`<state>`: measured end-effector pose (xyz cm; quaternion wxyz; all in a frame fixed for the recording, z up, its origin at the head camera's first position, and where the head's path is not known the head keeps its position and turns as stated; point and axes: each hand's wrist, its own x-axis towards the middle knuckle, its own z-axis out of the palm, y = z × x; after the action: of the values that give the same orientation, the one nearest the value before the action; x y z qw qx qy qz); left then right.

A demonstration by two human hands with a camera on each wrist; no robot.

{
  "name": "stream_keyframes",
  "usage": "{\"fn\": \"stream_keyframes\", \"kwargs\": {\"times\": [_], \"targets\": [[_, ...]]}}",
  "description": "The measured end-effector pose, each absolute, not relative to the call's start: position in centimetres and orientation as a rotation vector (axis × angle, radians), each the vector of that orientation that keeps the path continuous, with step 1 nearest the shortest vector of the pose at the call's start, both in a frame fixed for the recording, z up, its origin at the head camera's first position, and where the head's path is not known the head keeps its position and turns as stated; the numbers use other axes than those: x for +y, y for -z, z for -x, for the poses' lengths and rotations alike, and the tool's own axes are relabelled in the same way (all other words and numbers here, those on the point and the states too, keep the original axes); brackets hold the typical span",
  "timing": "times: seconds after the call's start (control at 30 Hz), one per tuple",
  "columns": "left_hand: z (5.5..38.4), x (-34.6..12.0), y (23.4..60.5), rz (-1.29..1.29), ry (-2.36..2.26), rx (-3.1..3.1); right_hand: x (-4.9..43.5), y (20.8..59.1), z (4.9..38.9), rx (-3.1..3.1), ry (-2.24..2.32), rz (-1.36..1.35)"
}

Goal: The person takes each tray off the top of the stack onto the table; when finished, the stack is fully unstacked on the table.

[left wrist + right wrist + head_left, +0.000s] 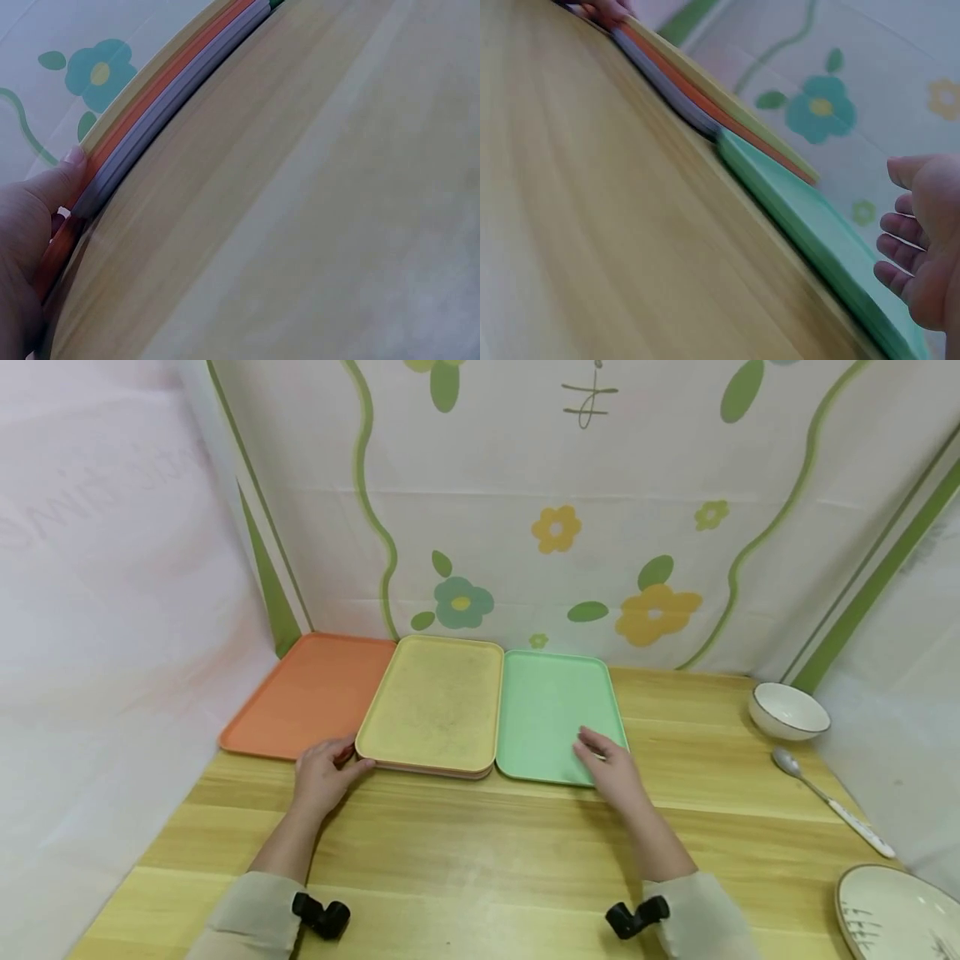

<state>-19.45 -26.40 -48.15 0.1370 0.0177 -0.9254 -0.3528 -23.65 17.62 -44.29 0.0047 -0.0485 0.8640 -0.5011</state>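
Note:
A yellow tray (431, 702) tops a stack, with an orange tray (154, 90) and a greyish-purple tray (176, 94) beneath it. My left hand (324, 777) grips the stack's near left corner. Its thumb (66, 176) lies against the edges there, while the other fingers are partly hidden beside the corner. Right of the stack lies a light green tray (555, 714), touching or nearly touching it. Over that tray's near right part hovers my right hand (611, 768), fingers loosely bent and holding nothing.
Another orange tray (318, 685) lies left of the stack, partly covered by it. On the right side of the wooden table (465, 860) are a white bowl (787, 714), a spoon (832, 802) and a plate (900, 910). A printed cloth (510, 485) hangs behind.

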Motion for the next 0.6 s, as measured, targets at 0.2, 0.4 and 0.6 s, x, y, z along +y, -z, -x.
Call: {"fn": "stream_keyframes", "kwargs": {"times": [0.2, 0.4, 0.6], "targets": [[19.5, -26.4, 48.3, -0.05, 1.033, -2.658, 12.0, 45.2, 24.5, 2.576, 1.568, 0.243], [19.5, -26.1, 48.2, -0.039, 1.02, -2.62, 8.8, 45.7, 24.9, 2.613, 1.444, 0.297], [19.4, -26.0, 48.0, -0.053, 1.021, -2.622, 7.0, 45.7, 25.1, 2.662, 1.303, 0.322]]}}
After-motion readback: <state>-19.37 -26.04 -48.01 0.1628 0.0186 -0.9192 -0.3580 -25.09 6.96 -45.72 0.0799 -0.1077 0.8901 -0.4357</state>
